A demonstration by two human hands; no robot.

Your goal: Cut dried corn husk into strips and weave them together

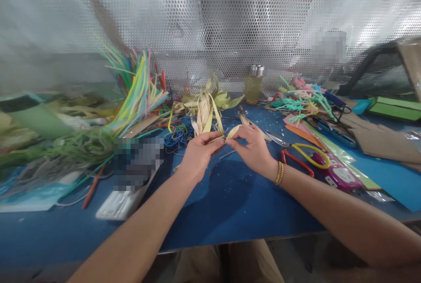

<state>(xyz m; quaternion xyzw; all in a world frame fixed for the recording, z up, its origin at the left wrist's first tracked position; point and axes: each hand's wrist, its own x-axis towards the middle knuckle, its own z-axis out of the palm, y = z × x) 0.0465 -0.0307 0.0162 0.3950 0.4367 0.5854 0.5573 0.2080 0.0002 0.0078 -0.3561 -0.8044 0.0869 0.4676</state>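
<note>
Over the blue table my left hand (pixel 201 151) is closed in a pinch, its thumb and fingers on a pale corn husk strip (pixel 233 132). Facing it, my right hand (pixel 251 146) pinches the same husk, and the fingertips of both hands nearly meet. The exact grip point is small and partly hidden by the fingers. Just behind the hands stands a bundle of dried corn husks (pixel 204 107), with greener husk leaves (pixel 226 100) beside it. I cannot tell whether the bundle is joined to the held strip.
Yellow-handled scissors (pixel 309 155) lie right of my right hand, by a red handle (pixel 297 164) and a magenta device (pixel 340 173). Pipe cleaners (pixel 134 94) and green netting (pixel 88 145) crowd the left. A glue bottle (pixel 254 88) stands behind, before a perforated metal panel (pixel 230 15).
</note>
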